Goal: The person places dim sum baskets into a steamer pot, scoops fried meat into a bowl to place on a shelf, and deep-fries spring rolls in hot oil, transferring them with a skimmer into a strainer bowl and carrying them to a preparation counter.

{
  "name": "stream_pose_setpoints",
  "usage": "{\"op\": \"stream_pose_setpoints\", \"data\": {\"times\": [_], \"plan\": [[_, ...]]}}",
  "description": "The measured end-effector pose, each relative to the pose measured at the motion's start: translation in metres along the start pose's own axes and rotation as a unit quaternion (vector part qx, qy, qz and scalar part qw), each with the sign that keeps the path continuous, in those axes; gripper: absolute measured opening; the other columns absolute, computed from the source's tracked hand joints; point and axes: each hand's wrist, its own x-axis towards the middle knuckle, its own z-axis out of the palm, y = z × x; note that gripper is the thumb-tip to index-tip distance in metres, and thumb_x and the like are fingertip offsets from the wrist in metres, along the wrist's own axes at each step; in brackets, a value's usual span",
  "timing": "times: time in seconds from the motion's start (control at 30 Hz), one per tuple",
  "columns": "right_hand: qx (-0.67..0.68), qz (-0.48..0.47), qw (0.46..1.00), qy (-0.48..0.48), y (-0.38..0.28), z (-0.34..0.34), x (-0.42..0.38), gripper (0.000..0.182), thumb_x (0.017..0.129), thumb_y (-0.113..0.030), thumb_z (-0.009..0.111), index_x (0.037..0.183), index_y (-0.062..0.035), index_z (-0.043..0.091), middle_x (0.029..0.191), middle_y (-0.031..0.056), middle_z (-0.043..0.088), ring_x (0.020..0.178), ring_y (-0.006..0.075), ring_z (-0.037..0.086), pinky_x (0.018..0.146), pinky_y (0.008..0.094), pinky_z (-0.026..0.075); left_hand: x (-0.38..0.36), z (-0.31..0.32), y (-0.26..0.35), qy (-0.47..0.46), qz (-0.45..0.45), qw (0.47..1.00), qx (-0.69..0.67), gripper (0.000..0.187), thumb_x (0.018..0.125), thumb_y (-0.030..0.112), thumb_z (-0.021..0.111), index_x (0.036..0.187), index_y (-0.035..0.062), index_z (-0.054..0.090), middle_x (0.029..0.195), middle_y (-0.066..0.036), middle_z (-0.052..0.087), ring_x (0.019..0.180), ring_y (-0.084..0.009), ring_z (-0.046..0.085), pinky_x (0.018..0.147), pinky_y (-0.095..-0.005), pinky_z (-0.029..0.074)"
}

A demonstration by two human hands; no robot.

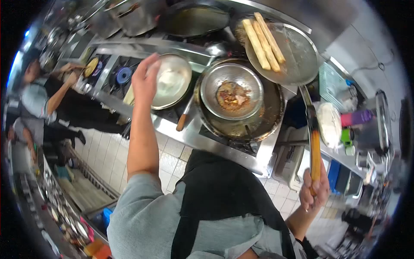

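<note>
My right hand [315,190] is wrapped round the wooden handle [316,151] of a wide flat strainer [302,56]. Several long pale sticks [261,45] of food lie on that strainer. My left hand [145,80] is raised over the left edge of a pale pan [174,82], its fingers apart and slightly blurred, holding nothing. Between my hands, a round metal bowl [211,97] with browned bits [233,96] in it rests in a large dark pan [269,116]. A utensil with a wooden handle [182,122] lies between the two pans.
Another dark pan [194,20] with liquid stands at the back. At far left, a person [39,97] works at a burner, and a second person [26,129] stands behind. A green basket [332,82] and a white bag [329,125] are on the right.
</note>
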Motion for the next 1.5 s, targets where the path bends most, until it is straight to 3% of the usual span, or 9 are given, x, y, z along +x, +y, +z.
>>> {"op": "stream_pose_setpoints", "data": {"times": [0.17, 0.33, 0.5, 0.63, 0.77, 1.0, 1.17, 1.43, 1.5], "plan": [[0.011, 0.071, 0.996, -0.050, -0.005, -0.029, -0.023, 0.068, 0.080, 0.000, 0.048, 0.136, 0.0066, 0.011, 0.077, 0.0216, 0.049, 0.030, 0.0100, 0.038, 0.024, 0.0201, 0.031, -0.124, -0.088, -0.059, 0.143, -0.102, 0.984, 0.036, 0.023, 0.088, 0.013, 0.053, 0.103, -0.0032, 0.059, 0.100, -0.009, 0.062, 0.090, -0.0148, 0.058, 0.081, -0.0257, 0.044], [0.013, 0.150, 0.987, -0.061, 0.002, -0.039, -0.017, 0.070, 0.078, -0.001, 0.050, 0.137, 0.0046, 0.013, 0.077, 0.0201, 0.050, 0.032, 0.0107, 0.041, 0.026, 0.0201, 0.033, -0.295, -0.092, -0.103, 0.056, -0.237, 0.953, 0.180, 0.021, 0.084, 0.014, 0.057, 0.098, -0.0004, 0.062, 0.090, -0.012, 0.065, 0.086, -0.0169, 0.060, 0.076, -0.0287, 0.046], [-0.070, 0.202, 0.976, -0.044, 0.011, -0.039, -0.018, 0.072, 0.075, 0.001, 0.048, 0.139, -0.0011, 0.016, 0.077, 0.0165, 0.050, 0.033, 0.0095, 0.040, 0.026, 0.0200, 0.032, -0.487, -0.133, -0.208, -0.215, -0.367, 0.806, 0.412, 0.031, 0.077, 0.030, 0.060, 0.084, -0.0004, 0.062, 0.087, -0.021, 0.062, 0.084, -0.0375, 0.059, 0.076, -0.0417, 0.047], [-0.224, 0.183, 0.957, 0.028, 0.010, -0.012, -0.027, 0.071, 0.073, 0.001, 0.046, 0.139, -0.0034, 0.021, 0.076, 0.0126, 0.052, 0.035, 0.0086, 0.038, 0.030, 0.0186, 0.031, -0.577, -0.188, -0.253, -0.501, -0.397, 0.622, 0.451, 0.045, 0.073, 0.045, 0.064, 0.086, 0.0018, 0.066, 0.095, -0.019, 0.063, 0.092, -0.0328, 0.059, 0.081, -0.0386, 0.047], [-0.382, 0.086, 0.920, 0.014, 0.011, 0.015, -0.038, 0.073, 0.072, 0.005, 0.045, 0.140, -0.0042, 0.019, 0.077, 0.0062, 0.052, 0.040, 0.0043, 0.039, 0.034, 0.0168, 0.032, -0.535, -0.215, -0.265, -0.463, -0.469, 0.657, 0.366, 0.040, 0.073, 0.041, 0.066, 0.086, 0.0036, 0.067, 0.094, -0.019, 0.064, 0.090, -0.0307, 0.061, 0.079, -0.0379, 0.047], [-0.441, -0.035, 0.889, 0.117, 0.032, 0.063, -0.049, 0.066, 0.074, 0.005, 0.046, 0.137, -0.0020, 0.028, 0.080, 0.0045, 0.053, 0.041, 0.0028, 0.038, 0.034, 0.0158, 0.029, -0.373, -0.218, -0.245, -0.088, -0.492, 0.858, 0.120, 0.027, 0.075, 0.017, 0.067, 0.091, -0.0029, 0.061, 0.081, -0.010, 0.063, 0.075, -0.0186, 0.058, 0.069, -0.0298, 0.046], [-0.427, -0.107, 0.887, 0.139, 0.045, 0.069, -0.033, 0.063, 0.077, 0.004, 0.047, 0.137, -0.0033, 0.029, 0.083, 0.0042, 0.052, 0.041, 0.0021, 0.037, 0.034, 0.0150, 0.028, -0.366, -0.253, -0.273, -0.082, -0.513, 0.851, 0.076, 0.021, 0.078, 0.020, 0.064, 0.092, 0.0055, 0.059, 0.072, -0.002, 0.056, 0.054, -0.0097, 0.047, 0.043, -0.0220, 0.036], [-0.453, -0.112, 0.874, 0.137, 0.040, 0.040, 0.080, 0.063, 0.080, -0.002, 0.051, 0.138, -0.0072, 0.025, 0.079, 0.0041, 0.050, 0.043, 0.0045, 0.039, 0.034, 0.0193, 0.032, -0.461, -0.262, -0.276, -0.110, -0.677, 0.721, 0.101, 0.027, 0.080, 0.030, 0.061, 0.085, 0.0042, 0.062, 0.066, -0.007, 0.056, 0.046, -0.0176, 0.051, 0.036, -0.0326, 0.039], [-0.440, -0.085, 0.884, 0.130, 0.038, 0.030, 0.111, 0.065, 0.080, -0.003, 0.051, 0.139, -0.0089, 0.023, 0.078, 0.0036, 0.049, 0.044, 0.0060, 0.041, 0.035, 0.0211, 0.034, -0.465, -0.244, -0.252, -0.234, -0.622, 0.734, 0.139, 0.025, 0.080, 0.027, 0.060, 0.093, 0.0057, 0.060, 0.071, -0.005, 0.056, 0.051, -0.0178, 0.052, 0.043, -0.0336, 0.040]]}}
